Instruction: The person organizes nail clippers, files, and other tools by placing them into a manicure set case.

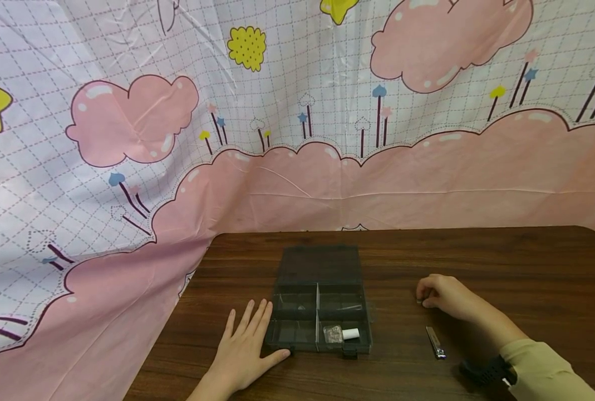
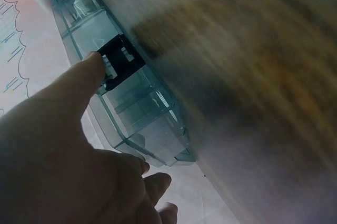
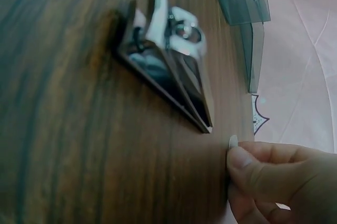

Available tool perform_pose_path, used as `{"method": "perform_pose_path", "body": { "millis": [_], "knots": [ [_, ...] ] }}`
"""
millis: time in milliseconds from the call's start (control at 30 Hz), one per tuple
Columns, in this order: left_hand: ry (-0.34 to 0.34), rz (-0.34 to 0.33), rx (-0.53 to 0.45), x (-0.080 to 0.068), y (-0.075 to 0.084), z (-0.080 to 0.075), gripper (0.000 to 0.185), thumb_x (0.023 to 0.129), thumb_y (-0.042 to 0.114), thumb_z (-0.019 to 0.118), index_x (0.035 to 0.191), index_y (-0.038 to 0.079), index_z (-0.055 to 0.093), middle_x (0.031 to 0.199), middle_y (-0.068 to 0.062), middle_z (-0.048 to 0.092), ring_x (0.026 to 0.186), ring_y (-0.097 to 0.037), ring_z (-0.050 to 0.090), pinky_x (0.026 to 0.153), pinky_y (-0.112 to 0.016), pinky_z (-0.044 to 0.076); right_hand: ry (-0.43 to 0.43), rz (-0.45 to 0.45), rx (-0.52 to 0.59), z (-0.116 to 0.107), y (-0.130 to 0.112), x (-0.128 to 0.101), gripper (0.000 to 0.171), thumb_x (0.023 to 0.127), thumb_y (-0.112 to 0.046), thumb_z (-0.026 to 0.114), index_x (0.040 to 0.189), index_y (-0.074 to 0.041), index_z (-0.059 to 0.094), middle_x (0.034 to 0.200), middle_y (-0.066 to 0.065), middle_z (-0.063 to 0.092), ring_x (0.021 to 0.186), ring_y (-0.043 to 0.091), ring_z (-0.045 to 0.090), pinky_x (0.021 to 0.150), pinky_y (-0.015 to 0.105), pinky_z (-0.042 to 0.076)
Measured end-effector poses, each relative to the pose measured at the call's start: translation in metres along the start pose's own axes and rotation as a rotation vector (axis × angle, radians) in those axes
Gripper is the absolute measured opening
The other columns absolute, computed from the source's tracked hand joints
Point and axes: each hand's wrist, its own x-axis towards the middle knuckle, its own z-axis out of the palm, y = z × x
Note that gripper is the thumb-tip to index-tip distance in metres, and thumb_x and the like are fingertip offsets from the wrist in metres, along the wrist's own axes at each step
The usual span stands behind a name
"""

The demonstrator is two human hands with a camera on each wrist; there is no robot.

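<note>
From the head view, my left hand (image 1: 244, 348) lies flat, fingers spread, beside the open compartment box (image 1: 319, 312) near the bench's (image 1: 527, 262) front edge. My right hand (image 1: 444, 295) curls on something tiny, nail clipper (image 1: 435, 342) nearby. Left wrist view: my thumb touches the box's black latch (image 2: 120, 61). Right wrist view: my fingers (image 3: 253, 169) pinch together just beside the clipper.

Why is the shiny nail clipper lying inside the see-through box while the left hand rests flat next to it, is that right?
Not quite. The nail clipper lies on the bare table, outside the box, near the right hand. The head view shows it. The left hand does rest flat beside the box.
</note>
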Motion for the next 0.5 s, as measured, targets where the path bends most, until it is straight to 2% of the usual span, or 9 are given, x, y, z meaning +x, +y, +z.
{"method": "perform_pose_path", "body": {
  "millis": [300, 500],
  "knots": [
    [0.001, -0.002, -0.007, -0.0003, 0.0002, -0.0001, 0.099, 0.084, 0.08, 0.033, 0.155, 0.014, 0.013, 0.159, -0.004, 0.012, 0.145, -0.026, 0.005, 0.112, -0.057, -0.001, 0.003, -0.097, -0.08, 0.0012, -0.0044, 0.0019, 0.019, 0.079, 0.005, 0.07, 0.078, -0.011, 0.061, 0.079, -0.006, 0.05, 0.066, 0.003, 0.047, 0.054, 0.023, 0.045],
    [-0.003, -0.003, -0.013, 0.0004, -0.0001, 0.0004, 0.099, 0.083, 0.08, 0.033, 0.155, 0.015, 0.013, 0.159, -0.004, 0.012, 0.145, -0.026, 0.004, 0.112, -0.057, -0.002, 0.023, -0.123, -0.105, 0.0069, -0.0042, 0.0022, 0.021, 0.077, 0.006, 0.068, 0.077, -0.011, 0.055, 0.078, -0.006, 0.044, 0.065, 0.003, 0.041, 0.051, 0.02, 0.041]
  ]
}}
